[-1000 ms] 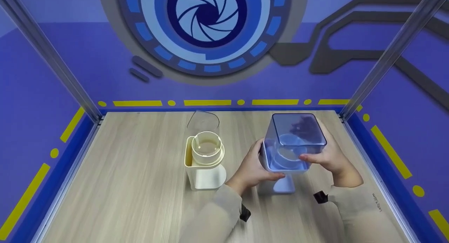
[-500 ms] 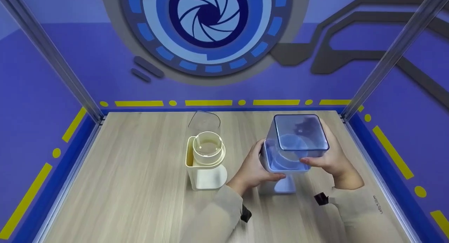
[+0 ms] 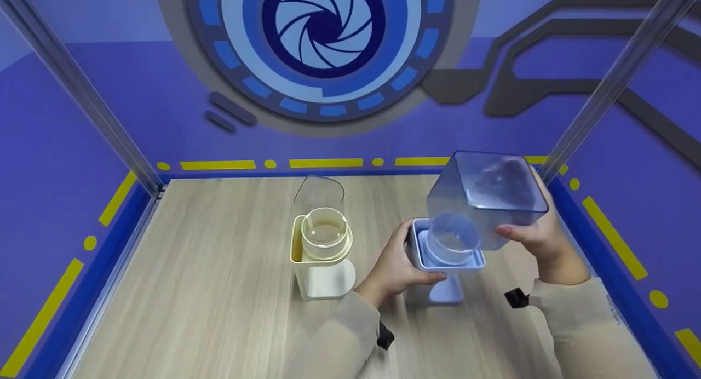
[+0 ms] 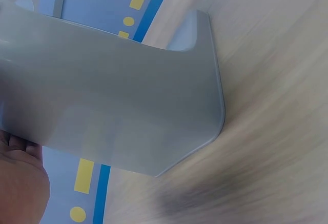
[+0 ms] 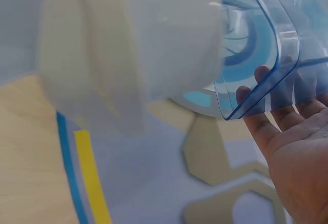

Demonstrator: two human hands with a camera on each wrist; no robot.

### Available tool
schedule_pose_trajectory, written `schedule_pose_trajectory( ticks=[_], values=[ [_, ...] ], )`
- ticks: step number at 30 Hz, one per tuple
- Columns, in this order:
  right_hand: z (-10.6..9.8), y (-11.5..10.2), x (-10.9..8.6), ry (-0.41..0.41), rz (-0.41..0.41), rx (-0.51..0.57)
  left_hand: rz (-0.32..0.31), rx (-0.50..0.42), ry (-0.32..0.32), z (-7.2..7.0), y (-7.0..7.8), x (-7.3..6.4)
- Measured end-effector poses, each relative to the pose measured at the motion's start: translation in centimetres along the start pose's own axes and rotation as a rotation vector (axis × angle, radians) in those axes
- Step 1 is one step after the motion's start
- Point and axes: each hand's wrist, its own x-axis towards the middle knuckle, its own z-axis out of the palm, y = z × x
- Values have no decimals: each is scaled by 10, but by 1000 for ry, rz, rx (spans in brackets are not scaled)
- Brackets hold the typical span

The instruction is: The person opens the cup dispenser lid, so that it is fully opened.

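Note:
My left hand (image 3: 397,264) grips the side of a light-blue dispenser base (image 3: 455,268), its thumb across the front. A round translucent collar (image 3: 453,242) stands up inside the base's rim. In the left wrist view the base's smooth body (image 4: 113,90) hides most of my left hand (image 4: 20,183). My right hand (image 3: 547,245) holds a clear blue box-shaped cover (image 3: 501,182), tilted, above and to the right of the base. The right wrist view shows the cover's rim (image 5: 271,80) between fingers and thumb side of my right hand (image 5: 302,157); the base is blurred there.
To the left stands a similar cream dispenser (image 3: 298,264) with a round collar on top. A clear cover (image 3: 319,190) appears just behind it. The wooden table (image 3: 219,291) is bounded by blue printed walls and metal posts.
My right hand has lifted the clear cover off the base, up and to the right, uncovering the collar. My left hand has stayed gripping the base in place.

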Motion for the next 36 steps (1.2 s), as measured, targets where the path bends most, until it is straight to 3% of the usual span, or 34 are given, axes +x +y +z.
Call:
schedule_pose_trajectory(
  ticks=[11, 19, 26, 36],
  values=[
    [-22, -12, 6, 141, -15, -109, -9, -3, -8, 1, -2, 0],
    [-24, -12, 9, 308, 114, -190, -20, 7, -8, 0, -1, -2],
    [-29, 2, 15, 405, 119, -147, -27, 31, -4, 0, -2, -2],
    [-42, 30, 17, 507, 335, -306, -26, 35, 0, 0, -4, -1]
  ],
)
